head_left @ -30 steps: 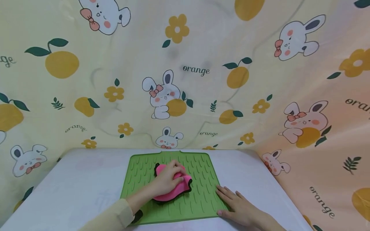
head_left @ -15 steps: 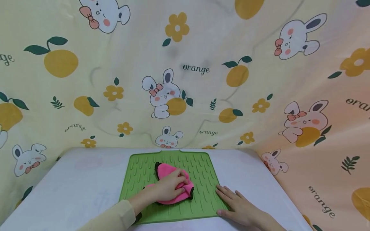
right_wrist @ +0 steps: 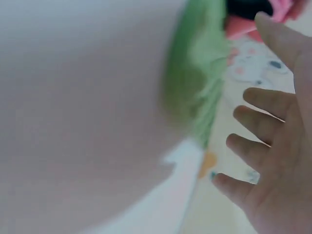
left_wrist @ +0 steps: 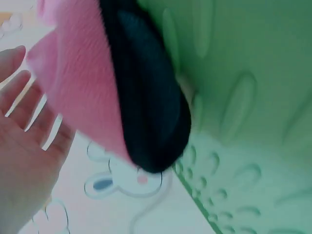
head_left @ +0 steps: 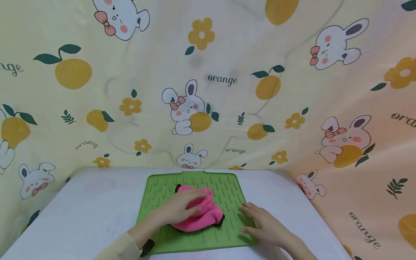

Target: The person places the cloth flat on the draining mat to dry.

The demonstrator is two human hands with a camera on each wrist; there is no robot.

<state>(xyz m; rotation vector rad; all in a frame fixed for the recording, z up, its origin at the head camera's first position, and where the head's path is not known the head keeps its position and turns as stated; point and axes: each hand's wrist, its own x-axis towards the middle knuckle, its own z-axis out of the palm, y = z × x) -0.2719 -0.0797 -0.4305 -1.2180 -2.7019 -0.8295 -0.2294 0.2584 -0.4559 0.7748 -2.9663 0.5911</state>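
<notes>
Left hand [head_left: 177, 207] was over the soft pink cloth with black edging [head_left: 208, 213], fingers loosely extended and spread, thumb apart from them. Grip was wide, nothing clenched. The left wrist view agreed: straight fingers with gaps between them, pink fabric right beside them. Couldn't tell how firmly, if at all, my fingertips pressed on the fabric.

Cloth lay rumpled around the middle of the green, roughly rectangular mat [head_left: 229, 187], folds running across it, one black-edged corner toward the far left, another toward the right. Its near-left part was partly behind my hand and forearm. Mat had rows of raised elongated ridges (rubbery look, can't confirm the material) and a shallow tab at its far edge. It sat on the white tabletop [head_left: 104, 202].

Right hand [head_left: 268, 225] was at the mat's right edge, well apart from the cloth, fingers spread, thumb out, holding nothing. Fingertips reached over the border; couldn't tell if they touched it.

Cream sleeve [head_left: 120, 249] covered my left forearm, a small dark object [head_left: 147, 248] just beside its cuff. Behind the table: cream sheet [head_left: 156, 65] printed with white rabbits, oranges, yellow flowers and the word "orange".
</notes>
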